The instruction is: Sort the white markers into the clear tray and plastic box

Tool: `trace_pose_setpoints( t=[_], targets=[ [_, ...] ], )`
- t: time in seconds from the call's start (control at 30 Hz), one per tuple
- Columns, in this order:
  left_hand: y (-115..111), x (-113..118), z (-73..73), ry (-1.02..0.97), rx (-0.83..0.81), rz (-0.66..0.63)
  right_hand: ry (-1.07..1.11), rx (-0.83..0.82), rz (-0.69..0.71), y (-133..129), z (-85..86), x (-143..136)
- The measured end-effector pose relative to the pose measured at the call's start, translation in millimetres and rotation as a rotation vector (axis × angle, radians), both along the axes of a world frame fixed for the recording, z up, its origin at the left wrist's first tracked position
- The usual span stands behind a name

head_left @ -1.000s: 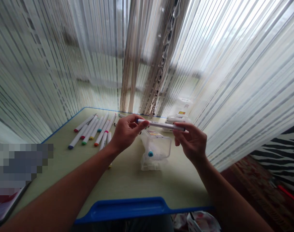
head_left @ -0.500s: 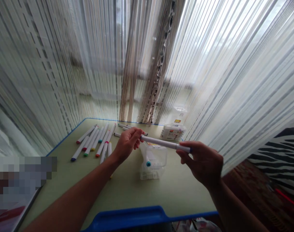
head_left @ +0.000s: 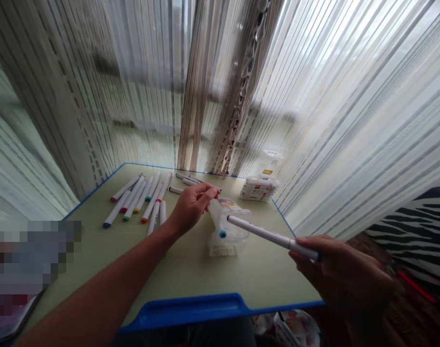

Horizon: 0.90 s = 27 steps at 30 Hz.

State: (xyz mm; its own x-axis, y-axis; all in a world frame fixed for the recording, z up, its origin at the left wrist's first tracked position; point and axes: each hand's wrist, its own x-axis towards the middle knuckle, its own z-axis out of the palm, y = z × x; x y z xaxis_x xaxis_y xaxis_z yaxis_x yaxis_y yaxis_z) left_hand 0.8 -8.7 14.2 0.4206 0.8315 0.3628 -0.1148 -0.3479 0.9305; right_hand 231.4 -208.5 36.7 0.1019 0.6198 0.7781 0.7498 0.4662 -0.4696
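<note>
A white marker point(head_left: 259, 230) with dark blue ends is held in my right hand point(head_left: 344, 270), thumb and fingers closed around its right end. It slants up to the left, its far tip in front of the clear plastic case point(head_left: 237, 246). A marker with a teal end point(head_left: 222, 234) lies in that case, pointing toward me. My left hand point(head_left: 194, 205) is closed, fingertips pinched together at the case's upper left corner. Whether anything is between those fingertips I cannot make out. The two hands are apart.
Several white markers point(head_left: 135, 197) with coloured ends lie spread on the table point(head_left: 191, 274) at the left. More markers point(head_left: 183, 177) lie behind my left hand. A second case point(head_left: 259, 189), lid raised, stands at the back right. Striped curtains point(head_left: 151, 96) hang behind the table's blue edge.
The marker's left end has come away from my left hand. My right hand has carried it down and to the right. My left hand stays near the case, still pinched.
</note>
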Motion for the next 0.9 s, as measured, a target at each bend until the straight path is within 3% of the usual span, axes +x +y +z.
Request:
trace_pose_setpoints(
  t=[0.13, 0.27, 0.43, 0.67, 0.9],
  targets=[
    [-4, -1, -1.3, 0.134, 0.091, -0.009, -0.291, -0.029, -0.025, 8, -1.9, -15],
    [-5, -1, -3.1, 0.205, 0.2, -0.035, -0.349, -0.03, 0.008, 23, -3.4, -37],
    [-4, 0, -5.5, 0.211, 0.211, -0.035, -0.41, -0.031, 0.034, 40, -12.2, -53],
    [-6, 0, -6.9, 0.185, 0.254, -0.033, -0.542, -0.033, 0.008, 56, -17.5, -65],
    [-7, 0, -6.3, 0.197, 0.255, -0.051, -0.586, -0.178, 0.013, 63, -19.2, -65]
  ],
)
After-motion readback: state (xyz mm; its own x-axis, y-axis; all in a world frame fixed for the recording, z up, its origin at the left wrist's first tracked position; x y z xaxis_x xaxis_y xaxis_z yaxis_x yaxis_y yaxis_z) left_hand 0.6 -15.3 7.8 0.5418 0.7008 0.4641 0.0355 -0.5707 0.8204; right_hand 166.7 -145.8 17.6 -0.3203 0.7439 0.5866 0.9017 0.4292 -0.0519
